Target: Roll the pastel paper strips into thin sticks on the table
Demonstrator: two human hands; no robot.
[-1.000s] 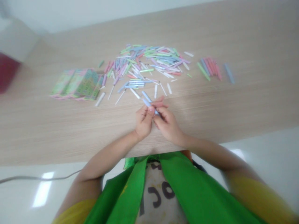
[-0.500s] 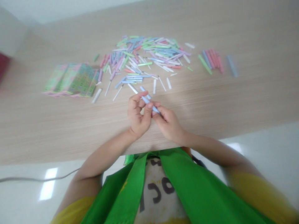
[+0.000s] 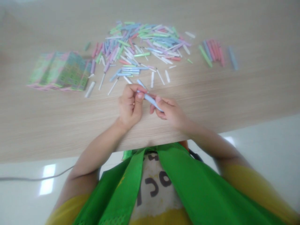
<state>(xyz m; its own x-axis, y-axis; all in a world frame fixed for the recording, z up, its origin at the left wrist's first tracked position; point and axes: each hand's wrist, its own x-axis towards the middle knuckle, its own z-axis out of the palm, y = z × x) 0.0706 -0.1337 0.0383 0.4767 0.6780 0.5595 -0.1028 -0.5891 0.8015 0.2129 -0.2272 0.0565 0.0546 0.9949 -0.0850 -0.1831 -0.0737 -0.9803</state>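
Note:
A light blue pen (image 3: 152, 101) is held slantwise between my two hands over the front of the table. My left hand (image 3: 130, 107) pinches its upper left end between thumb and forefinger. The lower right end lies in the closed fingers of my right hand (image 3: 172, 113). Just beyond my left fingertips, another blue pen part (image 3: 141, 83) rests on the table. Farther back spreads a heap of pastel pen parts (image 3: 140, 54) in blue, green, purple, pink and white, some of them thin white sticks with dark tips.
Several green and pink patterned packs (image 3: 56, 70) lie at the left, with a white tube (image 3: 90, 89) beside them. To the right is a row of pink, blue and green pens (image 3: 213, 53), and one blue pen (image 3: 233, 58) lies apart. The table (image 3: 246, 100) has its front edge near my body.
My hands have moved apart along the blue pen, the left hand shifting left and showing more of its barrel. The whole view has shifted slightly.

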